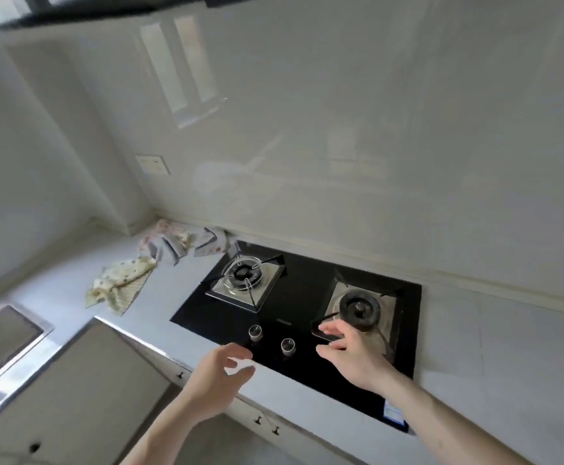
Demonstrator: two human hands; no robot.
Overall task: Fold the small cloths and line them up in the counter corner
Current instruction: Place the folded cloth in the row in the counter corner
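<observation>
Both hands hover empty over the black glass hob (300, 297), the left hand (215, 374) and right hand (351, 350) each with fingers loosely spread. The crumpled cream dotted cloth (119, 285) and the heap of grey and floral cloths (180, 243) lie on the pale bench (173, 283), well beyond the fingertips to their left. Reaching across, a wrist could knock the round control knobs (270, 338) just beside the fingers, or a cloth could drag over the steel burner grate (245, 275).
</observation>
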